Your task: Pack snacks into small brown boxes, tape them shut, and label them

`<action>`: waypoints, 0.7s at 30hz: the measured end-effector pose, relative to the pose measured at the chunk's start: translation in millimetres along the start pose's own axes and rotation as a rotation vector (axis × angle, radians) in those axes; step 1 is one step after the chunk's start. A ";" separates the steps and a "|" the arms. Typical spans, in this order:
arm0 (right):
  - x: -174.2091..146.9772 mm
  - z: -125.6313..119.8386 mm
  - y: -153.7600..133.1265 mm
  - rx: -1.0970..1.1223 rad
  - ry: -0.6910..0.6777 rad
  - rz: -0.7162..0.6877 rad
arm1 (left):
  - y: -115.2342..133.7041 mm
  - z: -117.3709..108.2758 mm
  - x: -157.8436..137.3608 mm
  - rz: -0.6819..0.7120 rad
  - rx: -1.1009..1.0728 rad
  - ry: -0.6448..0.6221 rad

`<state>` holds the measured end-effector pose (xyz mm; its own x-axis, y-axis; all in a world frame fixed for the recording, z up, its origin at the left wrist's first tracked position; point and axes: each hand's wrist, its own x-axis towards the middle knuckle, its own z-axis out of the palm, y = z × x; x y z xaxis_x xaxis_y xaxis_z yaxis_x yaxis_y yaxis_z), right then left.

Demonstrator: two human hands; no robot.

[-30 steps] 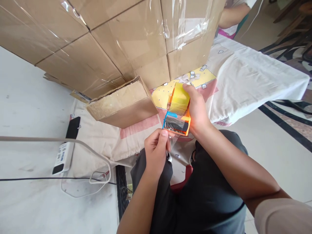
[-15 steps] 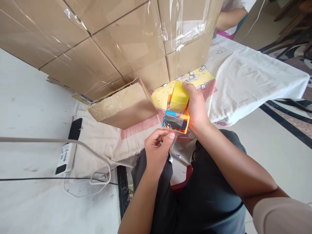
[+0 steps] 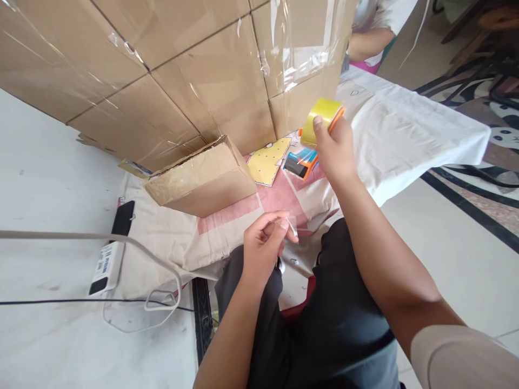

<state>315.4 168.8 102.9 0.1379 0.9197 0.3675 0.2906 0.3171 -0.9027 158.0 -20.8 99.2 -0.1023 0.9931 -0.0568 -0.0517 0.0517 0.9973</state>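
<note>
My right hand (image 3: pixel 335 146) is closed around a tape dispenser (image 3: pixel 302 166) with an orange frame, a blue part and a yellow roll of tape (image 3: pixel 320 118) on it. It holds the dispenser above the cloth, in front of the box stack. Between the thumb and fingers of my left hand (image 3: pixel 265 240), low over my knees, is a short piece of clear tape (image 3: pixel 292 226). That piece is apart from the dispenser. A small cardboard box (image 3: pixel 206 181) stands tilted on the cloth, left of the dispenser.
Taped cardboard boxes (image 3: pixel 219 70) form a wall at the back. A patterned cloth (image 3: pixel 405 119) covers the low table. On the left lie a power strip (image 3: pixel 111 251) and a grey cable (image 3: pixel 158 256). Another person's arm (image 3: pixel 371 43) shows at the upper right.
My right hand has carried the dispenser up and to the right, away from my left hand. A piece of tape has come off and stays in my left fingers.
</note>
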 end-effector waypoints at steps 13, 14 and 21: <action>-10.7 10.5 -26.4 -0.394 0.257 0.075 | 1.0 -16.0 10.7 0.095 -0.089 0.220; -19.6 14.0 -37.0 -0.287 0.106 -0.039 | 0.3 -18.0 11.7 0.097 -0.087 0.227; -65.2 40.5 -79.7 0.123 -0.613 -0.382 | -2.5 -30.6 22.3 0.102 -0.091 0.299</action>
<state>244.9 92.9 141.8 -0.5167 0.6925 0.5034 0.0989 0.6324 -0.7683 125.5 -2.0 94.0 -0.3983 0.9171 0.0187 -0.1134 -0.0695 0.9911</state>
